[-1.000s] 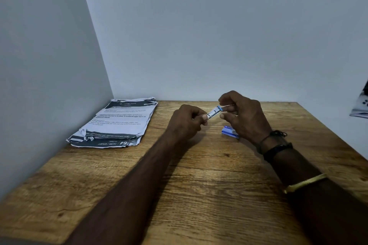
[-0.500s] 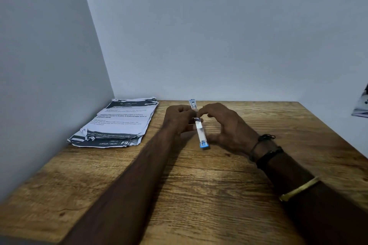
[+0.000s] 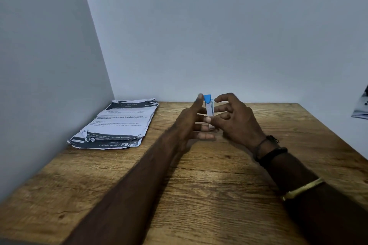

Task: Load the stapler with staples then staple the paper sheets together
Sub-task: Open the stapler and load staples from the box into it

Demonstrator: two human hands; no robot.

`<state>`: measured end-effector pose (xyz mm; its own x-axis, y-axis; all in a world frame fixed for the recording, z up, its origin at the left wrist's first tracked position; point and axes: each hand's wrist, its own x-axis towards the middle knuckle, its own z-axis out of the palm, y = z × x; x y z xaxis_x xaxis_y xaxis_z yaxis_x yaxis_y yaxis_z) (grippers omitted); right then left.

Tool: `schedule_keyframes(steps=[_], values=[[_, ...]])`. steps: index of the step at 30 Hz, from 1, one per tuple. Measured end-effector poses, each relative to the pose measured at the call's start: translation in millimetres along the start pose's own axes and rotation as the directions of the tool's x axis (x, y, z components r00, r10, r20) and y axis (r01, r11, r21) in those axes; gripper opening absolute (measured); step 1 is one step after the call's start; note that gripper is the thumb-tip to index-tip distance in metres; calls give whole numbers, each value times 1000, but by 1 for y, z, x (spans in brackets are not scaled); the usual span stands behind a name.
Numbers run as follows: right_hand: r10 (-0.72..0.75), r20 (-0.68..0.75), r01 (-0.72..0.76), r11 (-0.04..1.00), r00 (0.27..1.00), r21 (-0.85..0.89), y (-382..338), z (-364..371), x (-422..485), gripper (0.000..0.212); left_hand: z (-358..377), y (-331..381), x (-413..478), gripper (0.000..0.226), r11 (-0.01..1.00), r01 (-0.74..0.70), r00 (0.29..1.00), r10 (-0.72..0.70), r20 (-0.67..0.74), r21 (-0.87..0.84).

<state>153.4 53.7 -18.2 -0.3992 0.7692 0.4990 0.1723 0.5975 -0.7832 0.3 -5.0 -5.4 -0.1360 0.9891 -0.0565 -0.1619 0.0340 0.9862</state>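
A small white stapler with a blue end stands almost upright above the wooden table, blue end up, between both hands. My left hand has its thumb raised against the stapler's top and its fingers stretched out under and beside it. My right hand presses its thumb on the stapler's lower part, with the other fingers spread behind it. A stack of printed paper sheets with crumpled corners lies at the back left of the table. No staple box shows; the hands hide the spot behind them.
The wooden table sits in a corner, with grey walls at the left and back. A piece of printed paper shows at the right edge of the view, beyond the table. My right wrist wears dark bands and a gold bangle.
The stapler was pinched near level, then lay opened out lengthwise between the hands; now it stands upright with the blue end up. The blue staple box seen earlier is hidden.
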Motion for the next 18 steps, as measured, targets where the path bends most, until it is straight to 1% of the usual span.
schedule_keyframes(steps=[1,2,6,10,15,18], values=[[26,-2,-26,999,1000,47,0,-1,1,52,0,0,0,68,1000,-15,1000,15,15,23],[47,-1,-46,995,999,84,-1,-1,2,56,-1,-1,1,66,998,-36,999,35,13,49],[95,-11,-92,983,995,160,-1,1,3,64,-3,-5,4,41,994,-80,996,83,-27,70],[129,-2,-127,975,992,184,-2,0,2,66,-4,-8,6,27,990,-107,994,108,0,96],[142,10,-142,974,990,177,-3,1,0,64,-3,-11,9,22,985,-123,992,126,-17,121],[138,-2,-136,979,990,152,-4,0,0,64,-4,-11,10,24,985,-131,991,131,8,115]])
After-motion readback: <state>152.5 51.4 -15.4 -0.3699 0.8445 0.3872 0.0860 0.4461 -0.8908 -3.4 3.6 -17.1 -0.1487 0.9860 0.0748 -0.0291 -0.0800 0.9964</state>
